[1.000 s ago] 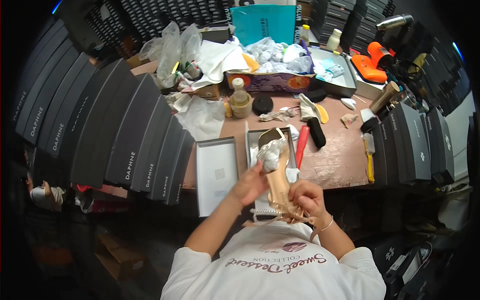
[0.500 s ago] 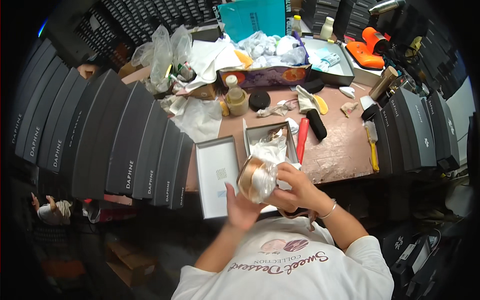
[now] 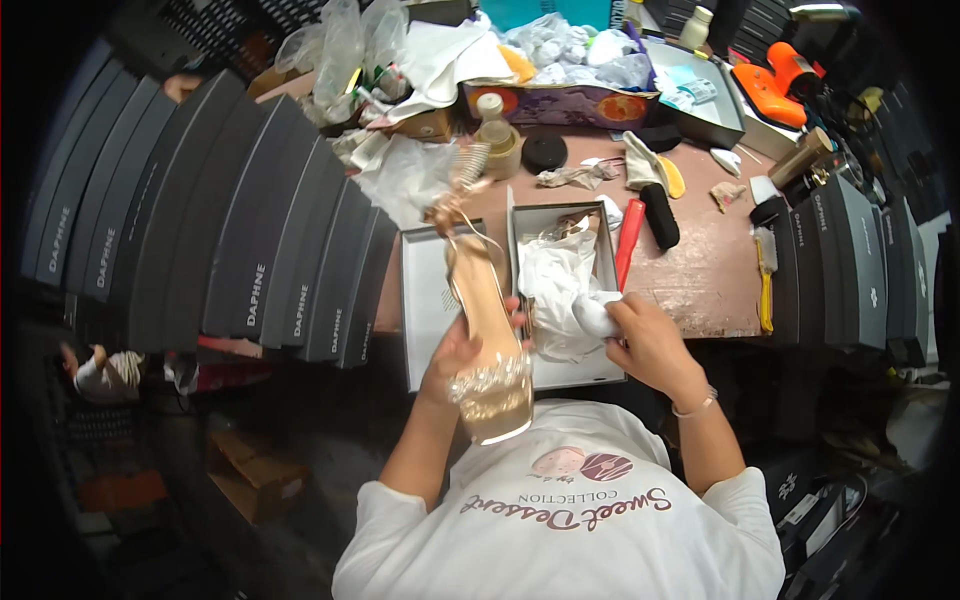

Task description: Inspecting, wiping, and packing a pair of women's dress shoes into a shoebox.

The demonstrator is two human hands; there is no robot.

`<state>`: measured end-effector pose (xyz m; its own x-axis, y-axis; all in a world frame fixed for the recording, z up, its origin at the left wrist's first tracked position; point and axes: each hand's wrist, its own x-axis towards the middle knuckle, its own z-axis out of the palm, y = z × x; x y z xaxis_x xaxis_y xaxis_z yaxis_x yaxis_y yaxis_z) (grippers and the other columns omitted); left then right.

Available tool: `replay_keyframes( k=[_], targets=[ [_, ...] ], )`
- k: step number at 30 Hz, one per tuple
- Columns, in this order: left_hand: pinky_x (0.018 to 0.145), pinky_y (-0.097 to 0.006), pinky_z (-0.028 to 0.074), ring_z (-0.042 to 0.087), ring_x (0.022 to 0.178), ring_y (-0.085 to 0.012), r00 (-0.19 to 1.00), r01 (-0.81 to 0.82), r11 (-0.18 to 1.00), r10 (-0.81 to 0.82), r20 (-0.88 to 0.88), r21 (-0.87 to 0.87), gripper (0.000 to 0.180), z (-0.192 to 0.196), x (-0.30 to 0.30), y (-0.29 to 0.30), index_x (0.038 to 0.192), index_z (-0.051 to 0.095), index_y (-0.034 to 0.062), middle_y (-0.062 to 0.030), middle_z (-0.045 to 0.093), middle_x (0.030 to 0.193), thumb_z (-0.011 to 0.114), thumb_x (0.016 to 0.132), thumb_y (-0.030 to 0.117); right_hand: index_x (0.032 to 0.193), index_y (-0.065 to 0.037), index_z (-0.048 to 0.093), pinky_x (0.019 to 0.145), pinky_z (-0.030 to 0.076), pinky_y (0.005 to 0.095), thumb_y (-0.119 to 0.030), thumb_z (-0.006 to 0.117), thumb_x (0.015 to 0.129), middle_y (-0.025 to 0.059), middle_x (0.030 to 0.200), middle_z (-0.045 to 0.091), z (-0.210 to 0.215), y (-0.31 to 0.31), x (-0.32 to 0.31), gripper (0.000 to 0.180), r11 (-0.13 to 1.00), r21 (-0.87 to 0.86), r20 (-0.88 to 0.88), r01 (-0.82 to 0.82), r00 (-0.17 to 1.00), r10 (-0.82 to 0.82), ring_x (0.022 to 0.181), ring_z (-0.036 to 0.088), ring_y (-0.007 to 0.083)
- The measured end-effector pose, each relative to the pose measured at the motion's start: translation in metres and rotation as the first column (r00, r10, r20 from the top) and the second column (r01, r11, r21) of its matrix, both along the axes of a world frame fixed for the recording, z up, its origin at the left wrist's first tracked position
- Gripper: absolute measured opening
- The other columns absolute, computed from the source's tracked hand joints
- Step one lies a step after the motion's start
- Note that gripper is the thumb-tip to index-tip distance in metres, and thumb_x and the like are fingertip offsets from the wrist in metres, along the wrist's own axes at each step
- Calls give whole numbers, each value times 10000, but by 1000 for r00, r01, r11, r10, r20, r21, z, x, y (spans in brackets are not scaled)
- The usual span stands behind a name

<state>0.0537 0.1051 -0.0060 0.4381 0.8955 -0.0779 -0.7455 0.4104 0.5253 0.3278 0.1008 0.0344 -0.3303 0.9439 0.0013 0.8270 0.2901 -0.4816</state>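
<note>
A gold high-heeled platform sandal [image 3: 487,300] with a glittery toe strap is in my left hand [image 3: 450,355], fingers closed round its middle. Its toe end is toward me and its heel and ankle strap point away. My right hand [image 3: 652,345] pinches a white wad of stuffing [image 3: 597,314] over the near right corner of an open shoe box [image 3: 613,245]. White tissue paper [image 3: 553,270] fills much of this box, with part of a brownish item [image 3: 580,224] showing at its far end. The pale-lined box lid [image 3: 425,340] lies left of it, partly behind the sandal.
Dark shoe boxes [image 3: 235,230] stand in a row at left, more [image 3: 845,260] at right. Behind are a bottle [image 3: 500,150], a round black lid [image 3: 544,153] and a carton of crumpled stuffing [image 3: 560,103]. A red-handled tool [image 3: 630,240], a black brush [image 3: 659,216] and a yellow-handled brush [image 3: 766,280] lie rightward.
Both hands were together at the sandal's toe. Now they are apart: the left holds the sandal, turned lengthwise, while the right has moved right with the white wad. The view has shifted slightly.
</note>
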Motion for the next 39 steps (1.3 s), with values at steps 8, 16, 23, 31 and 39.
replay_keyframes(
  k=[8,16,23,31,39],
  targets=[
    [1024,-503,458,490,1237,-290,827,-469,868,497,-263,167,459,16,8,6,1419,312,44,-161,426,1395,456,1008,188,1314,4,494,833,465,394,-184,657,884,157,1197,591,-36,5,-30,497,987,132,-217,91,974,-61,997,597,278],
    [1060,-457,406,453,1282,-300,665,-100,772,521,-534,628,575,0,4,-4,1431,313,0,-172,396,1439,542,933,172,1383,-34,445,854,472,225,-194,489,1014,24,1197,586,-37,-30,-56,405,812,-485,-864,-324,37,-502,1034,546,54],
    [977,-376,466,534,1187,-267,803,229,973,-184,-567,9,634,9,-31,5,1439,364,5,-154,492,1349,596,928,301,1212,-10,590,925,441,320,-289,460,1023,98,1113,648,-24,-10,-16,361,803,-457,-744,-382,659,-110,1031,569,162],
    [1061,-319,390,490,1257,-203,800,513,831,-554,-231,-218,744,-28,20,-36,1451,302,-39,-134,470,1402,671,899,296,1124,-24,649,827,501,356,-313,582,953,173,997,693,-46,-4,-8,342,761,-374,-723,-530,680,118,888,662,302],
    [885,-305,521,646,988,-204,859,256,820,-436,-268,-512,532,-22,8,-22,1264,500,-44,-139,628,1136,673,873,273,977,-32,676,720,503,395,-214,667,856,163,874,667,-95,224,96,219,893,123,-429,433,834,-346,828,654,304]
  ],
)
